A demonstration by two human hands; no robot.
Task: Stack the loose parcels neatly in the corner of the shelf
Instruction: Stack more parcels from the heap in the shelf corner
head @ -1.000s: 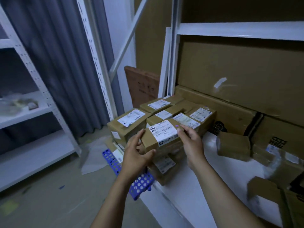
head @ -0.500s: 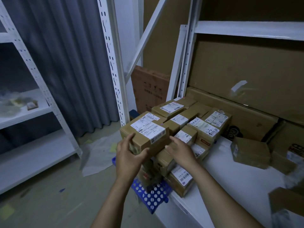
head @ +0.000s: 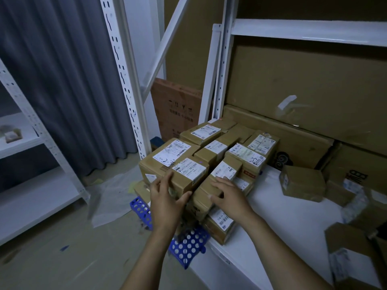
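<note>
Several brown cardboard parcels with white labels are stacked in the left corner of the white shelf [head: 282, 216]. My left hand [head: 167, 197] grips the near end of the front-left parcel [head: 184, 170], thumb on its right side and fingers on its left edge. My right hand [head: 228, 193] rests flat on the neighbouring parcel [head: 222, 170], fingers spread over its top. One loose parcel [head: 301, 183] lies to the right on the shelf and another loose parcel [head: 347, 248] sits at the front right.
Large cartons [head: 303, 84] stand against the back of the shelf. A white perforated post [head: 125, 91] rises left of the stack. A blue perforated crate [head: 188, 243] sits on the floor below the shelf edge. Another white rack stands far left.
The labelled parcel went from the middle of the stack to its front left. My right hand let go of it and now lies on the parcel beside it.
</note>
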